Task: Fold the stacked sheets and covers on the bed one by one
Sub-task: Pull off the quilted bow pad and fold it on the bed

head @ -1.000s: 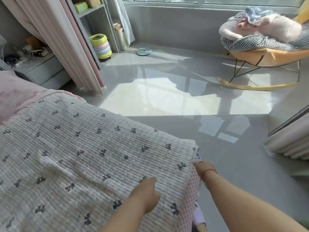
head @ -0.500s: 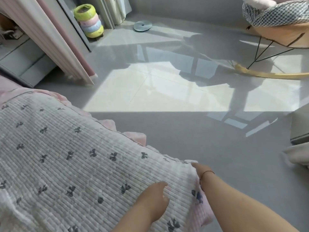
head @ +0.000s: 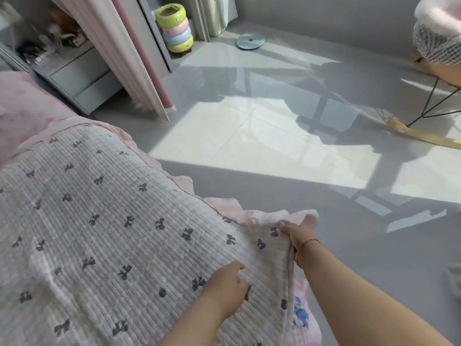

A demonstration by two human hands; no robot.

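My right hand (head: pixel 298 237) pinches the quilt (head: pixel 104 221) corner to lift it — my left (head: pixel 225 287), loosely curled, pins it flat.

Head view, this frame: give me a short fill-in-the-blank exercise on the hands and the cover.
1. The quilted cover is printed with small dark ____.
2. The right hand grips the cover's ____.
3. The left hand rests on ____ of the cover.
4. The stack of coloured rings stands on the ____.

Missing words: bows; corner; top; floor

Home bedroom: bed (head: pixel 22 113), curtain (head: pixel 129 53).
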